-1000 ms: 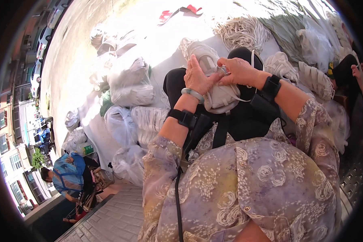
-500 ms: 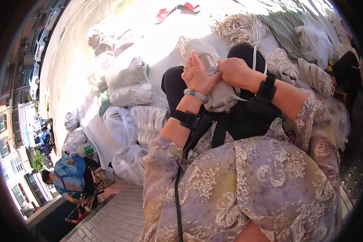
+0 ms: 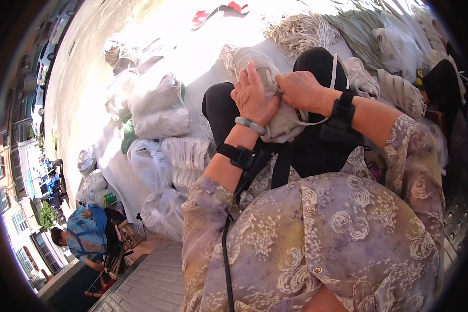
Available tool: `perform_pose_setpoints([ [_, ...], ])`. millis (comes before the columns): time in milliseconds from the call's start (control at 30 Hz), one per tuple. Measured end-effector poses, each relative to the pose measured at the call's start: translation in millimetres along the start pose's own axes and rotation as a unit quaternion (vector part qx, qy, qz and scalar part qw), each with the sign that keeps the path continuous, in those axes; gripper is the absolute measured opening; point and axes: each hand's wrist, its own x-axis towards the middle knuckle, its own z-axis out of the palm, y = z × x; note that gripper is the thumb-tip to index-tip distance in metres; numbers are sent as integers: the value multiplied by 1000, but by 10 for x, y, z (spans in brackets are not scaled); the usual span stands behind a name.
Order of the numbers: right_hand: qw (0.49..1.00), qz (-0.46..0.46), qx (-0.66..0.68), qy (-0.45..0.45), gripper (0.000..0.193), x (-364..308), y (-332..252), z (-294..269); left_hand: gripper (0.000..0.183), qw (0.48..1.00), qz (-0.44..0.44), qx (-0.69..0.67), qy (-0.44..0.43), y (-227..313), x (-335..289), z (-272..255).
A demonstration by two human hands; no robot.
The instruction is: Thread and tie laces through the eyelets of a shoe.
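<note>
A pale white shoe lies lengthwise between my knees, its far end pointing away from me. My left hand grips its left side, fingers stretched along the shoe and thumb toward the middle. From the right, my right hand is closed in a pinch at the lacing, fingertips close to the left thumb. A flat white shoelace runs from the shoe under my right wrist, and a loop of it stands up beyond that hand. What exactly sits between the right fingertips is mostly covered.
A heap of loose white laces lies beyond my knees. Bundled white shoe parts and plastic-wrapped packs spread to the left; more bundles lie at right. A person in blue sits at far left.
Both hands stay on the shoe, the right still pinching at the lacing. The lace loop beyond my right hand has opened wider and shifted right. The whole view has moved slightly.
</note>
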Motion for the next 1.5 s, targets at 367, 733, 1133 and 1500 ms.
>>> perform_pose_setpoints([
  [367,998,25,-7,63,13,-17,15,3,91,998,-58,21,-29,50,41,-63],
  [733,997,-49,-23,57,14,49,-23,-51,89,998,-17,32,-56,-29,110,-183],
  [1133,983,-136,77,-95,21,398,260,-133,50,957,193,178,119,15,47,-214],
  [1500,949,-101,245,-173,23,511,543,-2,2,912,344,214,57,28,55,-3],
])
